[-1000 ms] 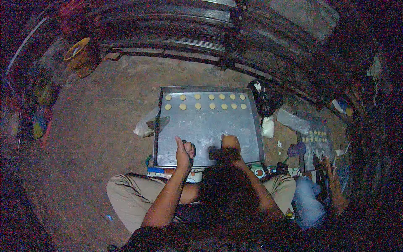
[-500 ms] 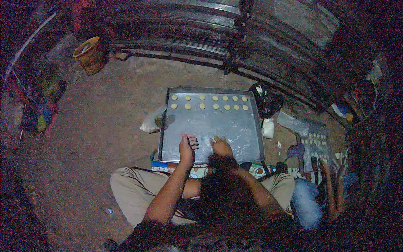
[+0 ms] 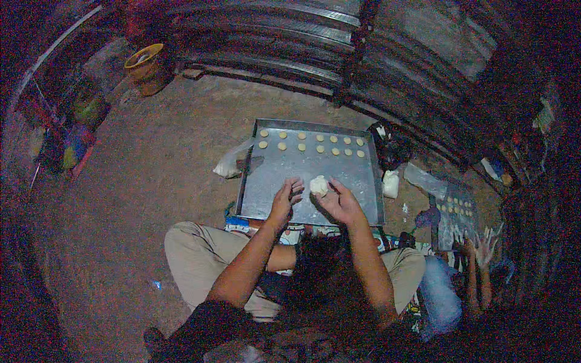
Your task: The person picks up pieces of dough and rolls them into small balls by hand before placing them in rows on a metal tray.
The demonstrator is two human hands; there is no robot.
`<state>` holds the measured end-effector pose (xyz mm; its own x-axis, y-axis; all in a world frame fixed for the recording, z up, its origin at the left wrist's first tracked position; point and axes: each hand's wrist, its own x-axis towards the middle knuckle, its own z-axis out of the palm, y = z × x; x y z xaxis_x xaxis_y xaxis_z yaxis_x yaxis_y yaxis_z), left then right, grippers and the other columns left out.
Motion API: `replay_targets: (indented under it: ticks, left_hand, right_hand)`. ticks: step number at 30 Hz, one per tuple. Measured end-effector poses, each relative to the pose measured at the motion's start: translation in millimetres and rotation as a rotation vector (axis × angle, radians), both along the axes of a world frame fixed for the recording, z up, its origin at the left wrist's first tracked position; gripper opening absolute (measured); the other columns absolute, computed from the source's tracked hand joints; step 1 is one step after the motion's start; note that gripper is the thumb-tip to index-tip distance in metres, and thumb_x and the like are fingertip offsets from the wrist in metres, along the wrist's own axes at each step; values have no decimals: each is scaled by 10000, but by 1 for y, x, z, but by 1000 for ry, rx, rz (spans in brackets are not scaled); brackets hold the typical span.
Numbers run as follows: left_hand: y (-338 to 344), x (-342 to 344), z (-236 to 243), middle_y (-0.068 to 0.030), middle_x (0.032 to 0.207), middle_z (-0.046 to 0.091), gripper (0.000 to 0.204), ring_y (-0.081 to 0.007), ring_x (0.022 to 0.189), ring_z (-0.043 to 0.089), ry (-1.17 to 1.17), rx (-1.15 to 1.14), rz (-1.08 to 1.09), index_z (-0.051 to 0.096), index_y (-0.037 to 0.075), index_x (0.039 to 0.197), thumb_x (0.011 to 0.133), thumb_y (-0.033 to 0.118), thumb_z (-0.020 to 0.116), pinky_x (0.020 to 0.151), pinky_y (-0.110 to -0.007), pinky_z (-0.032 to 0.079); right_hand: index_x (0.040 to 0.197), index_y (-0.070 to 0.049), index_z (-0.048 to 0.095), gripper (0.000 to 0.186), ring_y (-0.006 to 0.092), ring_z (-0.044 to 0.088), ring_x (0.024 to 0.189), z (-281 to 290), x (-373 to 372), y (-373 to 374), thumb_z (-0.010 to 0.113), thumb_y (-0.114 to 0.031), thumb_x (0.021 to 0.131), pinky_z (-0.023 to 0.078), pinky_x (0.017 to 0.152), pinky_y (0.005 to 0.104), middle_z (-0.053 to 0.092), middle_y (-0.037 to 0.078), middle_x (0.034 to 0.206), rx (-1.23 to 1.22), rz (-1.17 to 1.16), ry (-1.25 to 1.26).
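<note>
A large metal baking tray (image 3: 260, 181) lies before my crossed legs. Two rows of small round pale dough pieces (image 3: 320, 149) line its far end. Over the near half of the tray, my right hand (image 3: 343, 204) is turned palm up and holds a lump of whitish dough (image 3: 319, 186) at its fingers. My left hand (image 3: 287, 199) is a little to the left of the lump, empty, its fingers slightly curled and apart. White smears mark the tray's surface around my hands.
A clear bag of pale powder (image 3: 228, 167) leans by the tray's left side. On its right are a black plastic bag (image 3: 393, 145) and a white packet (image 3: 390, 184). Farther right, a co-worker's hands (image 3: 481, 247) are near a second tray (image 3: 446, 227). A yellow bucket (image 3: 144, 72) stands far left.
The right hand has come up off the tray and turned over, now with a whitish dough lump in it. My left hand has shifted rightward and its fingers have loosened. The whole view has shifted slightly.
</note>
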<state>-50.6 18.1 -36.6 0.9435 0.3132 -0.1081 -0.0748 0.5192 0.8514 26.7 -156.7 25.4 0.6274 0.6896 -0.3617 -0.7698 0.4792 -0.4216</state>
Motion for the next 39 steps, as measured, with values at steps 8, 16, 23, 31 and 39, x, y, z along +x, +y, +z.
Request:
replay_targets:
  ticks: [8, 16, 23, 31, 39]
  left_hand:
    - [-8, -12, 23, -144, 1410, 507, 543, -237, 1291, 481, -150, 239, -241, 380, 86, 1503, 1032, 326, 502, 1084, -355, 367]
    - [-15, -14, 45, -100, 1216, 651, 352, -196, 1098, 600, -141, 388, -213, 564, 48, 1334, 1007, 178, 551, 966, -331, 474]
    - [0, -13, 30, -112, 1066, 703, 308, -151, 924, 646, -19, 384, 71, 633, 15, 1248, 1029, 199, 519, 833, -289, 523]
    - [-9, -18, 47, -167, 1304, 594, 561, -220, 1178, 563, -88, 165, -186, 314, 48, 1519, 1041, 276, 497, 1027, -346, 427]
    - [-22, -23, 48, -173, 1313, 571, 682, -263, 1218, 549, -114, 703, -253, 347, 75, 1507, 934, 255, 669, 1044, -369, 416]
  right_hand:
    - [1247, 49, 573, 375, 201, 675, 907, -16, -27, 34, 652, -159, 945, 575, 787, 357, 673, 97, 1038, -186, -138, -308]
    - [1311, 3, 537, 603, 314, 698, 863, -176, 12, 21, 771, -278, 831, 580, 731, 401, 683, 175, 1021, -768, -141, -1288]
    - [1413, -45, 410, 572, 384, 692, 890, -47, -39, 49, 565, -350, 955, 563, 799, 461, 671, 235, 1054, -908, 315, -1153]
    - [1244, -74, 567, 352, 410, 698, 767, -52, -36, 41, 514, -311, 988, 565, 651, 485, 692, 242, 931, -1405, 117, -1619]
    - [1296, -62, 538, 401, 323, 702, 748, -66, -6, 9, 531, -308, 979, 567, 613, 418, 698, 172, 1016, -1029, 312, -1144]
